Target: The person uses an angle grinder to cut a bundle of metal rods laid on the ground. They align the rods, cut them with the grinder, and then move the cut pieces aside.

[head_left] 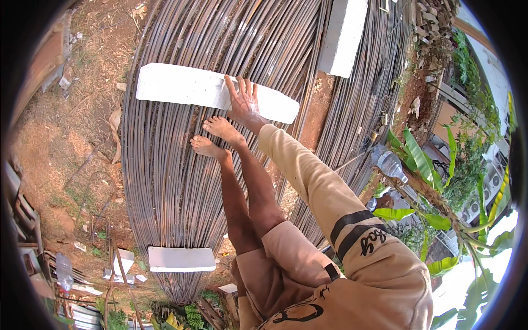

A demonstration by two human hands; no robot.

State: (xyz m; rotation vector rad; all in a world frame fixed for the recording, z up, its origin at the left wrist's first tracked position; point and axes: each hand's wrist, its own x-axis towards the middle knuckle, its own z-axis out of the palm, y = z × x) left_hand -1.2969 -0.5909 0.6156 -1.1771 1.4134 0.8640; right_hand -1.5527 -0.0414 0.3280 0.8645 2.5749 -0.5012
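A long white block (181, 85), perhaps foam, lies crosswise on a wide bed of thin rusty metal rods (165, 165). My right hand (243, 102) rests on the block right of its middle, fingers spread and stretched toward its far edge. Pale dust or paint marks the back of the hand. My bare feet (220, 131) stand on the rods just on the near side of the block. No part of my left hand shows; only a bit of tan sleeve appears at the lower edge.
Another white block (346, 38) lies on rods at the far right, and one more (181, 259) lies across the rods' narrow near end. A clear plastic bottle (389, 162) hangs by banana leaves (421, 157) at right. Dry, littered soil (82, 137) borders the left.
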